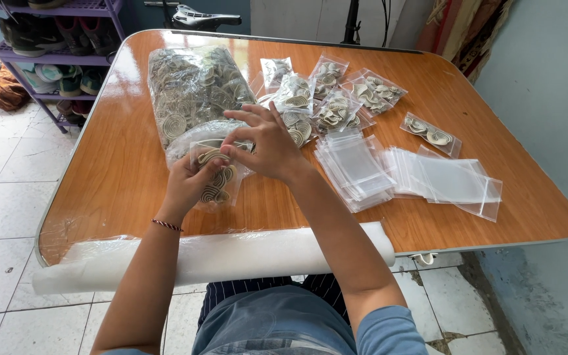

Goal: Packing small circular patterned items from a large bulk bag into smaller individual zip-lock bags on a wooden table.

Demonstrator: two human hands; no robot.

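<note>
Your left hand grips the small clear pouch from below, near the table's front edge, just ahead of the big bag of coils. The pouch looks light, floppy and slick, the flat cream coils inside loose; hold it by its sides. Your right hand pinches its open top, fingers spread. Empty pouches lie rightward.

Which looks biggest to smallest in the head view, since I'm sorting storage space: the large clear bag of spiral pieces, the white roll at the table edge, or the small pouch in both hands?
1. White roll, though it lies nearest the camera.
2. Large clear bag.
3. Small pouch, held by left hand and right hand.
</note>
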